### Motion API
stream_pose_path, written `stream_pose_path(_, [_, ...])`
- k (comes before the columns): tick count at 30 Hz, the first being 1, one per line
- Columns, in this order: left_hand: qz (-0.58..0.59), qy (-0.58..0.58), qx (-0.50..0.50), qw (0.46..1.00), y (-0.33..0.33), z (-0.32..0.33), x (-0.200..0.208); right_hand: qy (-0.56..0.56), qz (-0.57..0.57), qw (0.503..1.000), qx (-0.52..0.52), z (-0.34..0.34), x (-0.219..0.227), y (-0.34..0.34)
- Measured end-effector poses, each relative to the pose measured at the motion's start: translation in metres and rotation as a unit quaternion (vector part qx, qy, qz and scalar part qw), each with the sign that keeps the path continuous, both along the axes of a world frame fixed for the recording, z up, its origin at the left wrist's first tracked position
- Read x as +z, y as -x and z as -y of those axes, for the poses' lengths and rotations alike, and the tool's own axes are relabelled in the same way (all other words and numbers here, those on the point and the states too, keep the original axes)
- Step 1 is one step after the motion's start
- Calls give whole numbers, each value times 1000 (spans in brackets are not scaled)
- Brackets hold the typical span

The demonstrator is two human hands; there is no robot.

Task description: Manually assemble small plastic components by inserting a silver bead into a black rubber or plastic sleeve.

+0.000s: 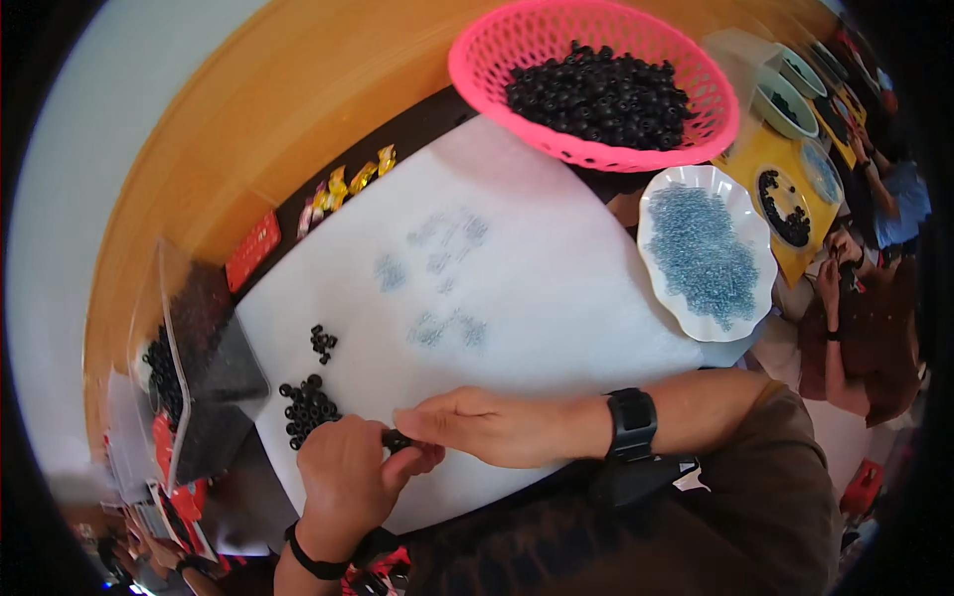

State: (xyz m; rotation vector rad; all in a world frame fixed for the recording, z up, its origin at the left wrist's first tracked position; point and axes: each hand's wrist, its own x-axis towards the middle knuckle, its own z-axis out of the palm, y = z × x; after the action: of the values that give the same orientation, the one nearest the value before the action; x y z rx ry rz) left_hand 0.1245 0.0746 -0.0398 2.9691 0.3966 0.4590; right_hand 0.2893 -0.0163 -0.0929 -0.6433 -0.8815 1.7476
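My left hand (348, 471) is closed, with a black bead (396, 440) pinched between thumb and fingers at the near edge of the white mat (556, 308). My right hand (487, 427) reaches in from the right, its fingers closed on the same bead; its fingertips are partly hidden. Just beyond my left hand lies a cluster of round black beads (307, 406). Farther off sits a smaller group of black pieces (323, 344). Several loose patches of tiny pale blue beads (449, 330) are spread over the middle of the mat.
A pink basket (467, 74) of black beads stands at the back, with a scalloped white dish (765, 268) of pale blue beads to its right. Clear bins (214, 397) hold dark beads at left. Wrapped candies (363, 177) line the far edge. Other people work at right and lower left.
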Motion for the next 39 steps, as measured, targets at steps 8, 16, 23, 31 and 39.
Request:
stream_pose_path(8, [78,212,13,974,-111,6,82,11,2,993,-120,-6,-10,-3])
stream_pose_path(16, [122,530,81,835,-184,-16,93,41,120,991,-50,2,2,-10])
stream_pose_path(23, [88,464,212,856,-70,-20,50,124,90,987,-49,-7,0,-3])
stream_pose_path(31, [177,358,368,840,53,-60,3,108,143,983,-47,-8,6,2])
stream_pose_path(39, [51,176,251,951,39,-75,0,108,118,986,-41,-7,5,0])
